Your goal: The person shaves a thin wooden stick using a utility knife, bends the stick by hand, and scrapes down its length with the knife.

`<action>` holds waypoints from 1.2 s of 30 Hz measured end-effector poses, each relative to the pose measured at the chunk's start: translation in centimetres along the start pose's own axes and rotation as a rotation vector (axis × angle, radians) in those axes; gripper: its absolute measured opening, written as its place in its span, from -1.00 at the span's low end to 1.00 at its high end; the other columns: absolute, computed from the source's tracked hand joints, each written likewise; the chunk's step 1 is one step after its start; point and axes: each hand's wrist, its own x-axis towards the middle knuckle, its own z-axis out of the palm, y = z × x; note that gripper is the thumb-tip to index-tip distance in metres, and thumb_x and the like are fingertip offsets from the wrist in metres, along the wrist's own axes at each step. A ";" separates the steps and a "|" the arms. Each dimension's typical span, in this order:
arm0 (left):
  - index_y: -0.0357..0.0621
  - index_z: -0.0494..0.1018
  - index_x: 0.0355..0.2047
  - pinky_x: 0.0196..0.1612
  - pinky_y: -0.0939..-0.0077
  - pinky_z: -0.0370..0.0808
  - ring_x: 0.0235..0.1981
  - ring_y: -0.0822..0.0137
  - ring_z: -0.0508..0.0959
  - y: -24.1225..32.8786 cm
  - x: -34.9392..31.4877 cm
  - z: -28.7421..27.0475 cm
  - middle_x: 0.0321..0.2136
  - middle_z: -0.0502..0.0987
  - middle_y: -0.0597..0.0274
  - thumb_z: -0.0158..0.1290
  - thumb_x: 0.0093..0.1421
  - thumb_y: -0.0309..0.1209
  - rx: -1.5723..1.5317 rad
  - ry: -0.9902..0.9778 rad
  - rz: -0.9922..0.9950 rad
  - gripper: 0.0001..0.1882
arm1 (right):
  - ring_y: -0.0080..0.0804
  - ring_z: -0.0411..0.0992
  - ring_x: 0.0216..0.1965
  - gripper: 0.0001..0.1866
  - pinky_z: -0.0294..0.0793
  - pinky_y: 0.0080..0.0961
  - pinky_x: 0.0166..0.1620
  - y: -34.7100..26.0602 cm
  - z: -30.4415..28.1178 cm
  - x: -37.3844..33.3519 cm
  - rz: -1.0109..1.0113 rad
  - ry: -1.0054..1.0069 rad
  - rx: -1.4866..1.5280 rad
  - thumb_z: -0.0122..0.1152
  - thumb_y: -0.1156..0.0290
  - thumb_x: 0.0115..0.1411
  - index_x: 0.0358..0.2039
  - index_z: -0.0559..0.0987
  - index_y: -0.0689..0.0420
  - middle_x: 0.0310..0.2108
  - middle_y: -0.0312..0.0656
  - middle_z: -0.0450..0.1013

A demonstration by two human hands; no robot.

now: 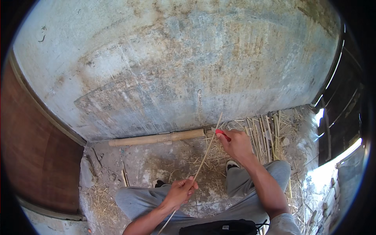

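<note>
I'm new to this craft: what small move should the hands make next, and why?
Perhaps draw the red tool along the thin strip: the right hand holds it at the strip's upper part, the left hand grips the strip lower down, and shreds litter the floor.

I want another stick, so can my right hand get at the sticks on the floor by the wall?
Probably yes: the sticks lie just beyond your right hand, with nothing seen blocking them, but the red tool it holds would likely need putting down first.
</note>
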 end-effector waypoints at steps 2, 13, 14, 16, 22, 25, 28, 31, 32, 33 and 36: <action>-0.21 0.41 -0.37 -0.75 0.65 0.00 -0.77 0.64 0.08 0.1 -0.2 0.1 -0.69 0.16 0.47 -0.22 0.46 -0.10 -0.011 -0.018 -0.018 -0.56 | -0.03 0.51 -0.53 -0.74 0.48 -0.14 -0.45 0.4 -0.3 0.3 0.028 0.037 -0.008 0.23 0.18 0.19 -0.36 0.65 0.12 -0.58 -0.05 0.50; -0.22 0.43 -0.36 -0.73 0.62 0.05 -0.76 0.62 0.10 -0.3 -0.3 0.0 -0.69 0.16 0.46 -0.20 0.45 -0.10 0.027 -0.050 -0.038 -0.56 | 0.09 0.53 -0.46 -0.70 0.51 -0.08 -0.36 2.1 -1.7 1.6 0.227 0.060 -0.146 0.20 0.13 0.20 -0.37 0.68 0.12 -0.53 0.07 0.52; -0.22 0.43 -0.37 -0.73 0.62 0.04 -0.76 0.63 0.09 -0.4 -0.3 0.0 -0.69 0.16 0.46 -0.20 0.45 -0.10 0.024 -0.057 -0.044 -0.55 | 0.09 0.53 -0.45 -0.69 0.52 -0.08 -0.35 2.1 -1.8 1.7 0.247 0.050 -0.161 0.20 0.13 0.21 -0.38 0.68 0.12 -0.53 0.08 0.53; -0.22 0.43 -0.37 -0.73 0.61 0.04 -0.76 0.63 0.09 -0.3 -0.3 0.0 -0.69 0.16 0.46 -0.20 0.45 -0.10 0.023 -0.067 -0.049 -0.55 | 0.10 0.53 -0.45 -0.68 0.52 -0.07 -0.35 3.1 -1.5 1.7 0.279 0.052 -0.216 0.19 0.11 0.21 -0.38 0.68 0.12 -0.52 0.09 0.53; -0.20 0.43 -0.38 -0.72 0.65 -0.03 -0.75 0.65 0.08 0.1 -0.6 -0.4 -0.69 0.18 0.50 -0.13 0.43 -0.12 0.012 -0.003 0.008 -0.60 | 0.07 0.53 -0.49 -0.64 0.52 -0.10 -0.36 4.7 -3.2 2.2 0.350 0.136 -0.253 0.16 0.11 0.23 -0.35 0.68 0.16 -0.57 0.09 0.51; -0.20 0.45 -0.37 -0.72 0.66 -0.03 -0.75 0.66 0.09 0.6 -0.7 -0.6 -0.68 0.21 0.49 -0.12 0.43 -0.12 -0.002 0.038 0.026 -0.60 | 0.00 0.49 -0.58 -0.67 0.48 -0.21 -0.42 2.2 -4.2 1.8 0.330 0.149 -0.058 0.20 0.14 0.22 -0.30 0.68 0.17 -0.63 0.08 0.47; -0.20 0.45 -0.38 -0.72 0.66 -0.02 -0.75 0.66 0.09 0.4 -0.5 -0.7 -0.69 0.22 0.49 -0.12 0.42 -0.12 0.006 0.041 0.043 -0.59 | -0.07 0.45 -0.64 -0.69 0.43 -0.30 -0.47 0.5 -4.1 0.9 0.284 0.072 0.137 0.24 0.16 0.20 -0.26 0.68 0.15 -0.64 0.06 0.45; -0.21 0.46 -0.38 -0.73 0.66 -0.01 -0.75 0.66 0.10 0.5 -0.8 -0.4 -0.69 0.23 0.49 -0.10 0.42 -0.12 0.015 0.049 0.050 -0.59 | -0.11 0.45 -0.63 -0.70 0.42 -0.34 -0.47 -0.5 -3.8 0.7 0.212 -0.007 0.205 0.26 0.18 0.19 -0.24 0.68 0.15 -0.61 0.04 0.47; -0.23 0.47 -0.37 -0.72 0.65 0.01 -0.75 0.65 0.09 0.6 -0.8 -0.2 -0.69 0.22 0.47 -0.11 0.42 -0.13 0.037 0.065 0.043 -0.59 | -0.12 0.47 -0.61 -0.70 0.44 -0.34 -0.45 -0.6 -3.8 0.6 0.181 -0.027 0.203 0.27 0.18 0.19 -0.25 0.69 0.15 -0.59 0.03 0.49; -0.25 0.47 -0.35 -0.72 0.63 0.03 -0.75 0.63 0.08 0.6 -0.9 -0.1 -0.69 0.21 0.46 -0.12 0.43 -0.14 0.059 0.081 0.036 -0.58 | -0.12 0.47 -0.61 -0.70 0.44 -0.34 -0.45 -0.5 -3.7 0.5 0.184 -0.024 0.203 0.27 0.18 0.19 -0.25 0.69 0.15 -0.59 0.03 0.49; -0.26 0.48 -0.34 -0.72 0.63 0.03 -0.75 0.63 0.09 0.6 -0.9 0.3 -0.69 0.22 0.45 -0.12 0.43 -0.14 0.092 0.065 0.055 -0.58 | -0.10 0.51 -0.55 -0.70 0.48 -0.33 -0.41 0.3 -3.6 0.4 0.145 0.011 0.168 0.27 0.19 0.18 -0.24 0.68 0.16 -0.53 0.01 0.53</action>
